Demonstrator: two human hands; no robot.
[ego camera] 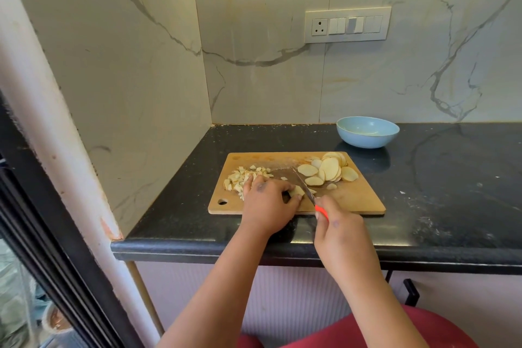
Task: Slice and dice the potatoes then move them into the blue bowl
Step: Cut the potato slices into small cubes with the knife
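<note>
On the cutting board [353, 198], the left hand [265, 200] pinches a potato slice [296, 191]; the right hand [336, 223] grips the knife [306, 189]. Slices look wet, probably slippery: hold edges. The blue bowl [367, 133] waits behind.

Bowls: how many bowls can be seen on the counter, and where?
1. The blue bowl stands on the black counter, at the back near the wall, behind the right far corner of the cutting board. No other bowl shows in this view.
</note>
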